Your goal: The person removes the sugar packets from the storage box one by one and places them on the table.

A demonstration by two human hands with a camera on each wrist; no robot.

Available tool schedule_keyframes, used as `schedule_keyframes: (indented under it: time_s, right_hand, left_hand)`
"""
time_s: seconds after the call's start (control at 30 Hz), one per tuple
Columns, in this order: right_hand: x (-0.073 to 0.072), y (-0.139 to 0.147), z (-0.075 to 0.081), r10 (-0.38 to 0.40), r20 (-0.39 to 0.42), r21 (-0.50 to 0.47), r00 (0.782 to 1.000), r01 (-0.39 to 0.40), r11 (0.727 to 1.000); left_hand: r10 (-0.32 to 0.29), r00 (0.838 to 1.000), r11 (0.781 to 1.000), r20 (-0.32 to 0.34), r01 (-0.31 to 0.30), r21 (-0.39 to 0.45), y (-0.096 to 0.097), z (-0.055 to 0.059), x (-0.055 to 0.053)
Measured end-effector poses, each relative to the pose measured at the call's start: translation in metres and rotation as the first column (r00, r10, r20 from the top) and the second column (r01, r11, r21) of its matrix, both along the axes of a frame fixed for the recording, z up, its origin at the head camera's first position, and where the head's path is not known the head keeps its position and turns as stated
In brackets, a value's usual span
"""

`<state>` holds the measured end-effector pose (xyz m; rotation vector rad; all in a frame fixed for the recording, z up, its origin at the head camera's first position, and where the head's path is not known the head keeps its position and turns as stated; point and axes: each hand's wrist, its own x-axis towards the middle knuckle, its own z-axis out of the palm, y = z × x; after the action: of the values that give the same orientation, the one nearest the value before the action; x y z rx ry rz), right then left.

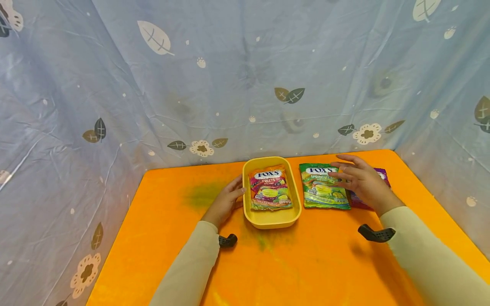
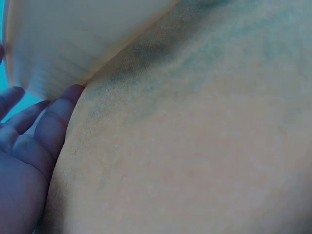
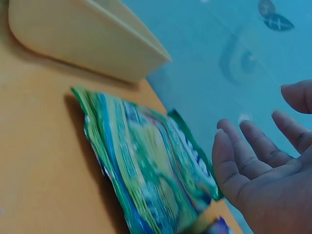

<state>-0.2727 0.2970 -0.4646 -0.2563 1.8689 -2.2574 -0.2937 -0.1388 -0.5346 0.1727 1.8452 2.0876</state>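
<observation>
A yellow plastic tub (image 1: 272,220) holds an orange-and-purple Fox's Fruits candy bag (image 1: 269,189), lying face up. My left hand (image 1: 226,202) rests against the tub's left side, and in the left wrist view its fingers (image 2: 51,122) touch the outer wall. To the right of the tub lies a green Fox's Spring Tea candy bag (image 1: 323,189). Over that bag's right edge hovers my right hand (image 1: 361,182), its fingers spread and loosely bent, holding nothing. A purple bag (image 1: 383,174) lies partly hidden beneath this hand.
An orange cloth (image 1: 168,255) covers the table, with a greenish stain left of the tub. Pale blue leaf-patterned curtains (image 1: 237,76) hang behind and at both sides. Each wrist carries a black mount (image 1: 377,233).
</observation>
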Motion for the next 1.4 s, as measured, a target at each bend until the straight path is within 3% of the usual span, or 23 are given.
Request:
schedule_keyframes:
  time_s: [0.43,1.2,1.4]
  right_hand:
    - [-0.005,-0.050,0.008,0.051,0.040,0.044,0.998,-0.053,0.998]
    - [-0.004,-0.115,0.008,0.212,0.077,-0.036,0.974,-0.210,0.977]
    - [-0.001,-0.127,0.008,0.214,0.096,-0.006,0.972,-0.215,0.977]
  left_hand:
    - [0.012,1.000,1.000,0.013,-0.012,-0.007,-0.002,-0.003,0.001]
    - [0.016,1.000,1.000,0.012,-0.016,-0.008,0.001,0.001,0.002]
    - [0.015,1.000,1.000,0.005,-0.015,-0.010,0.001,0.001,0.002]
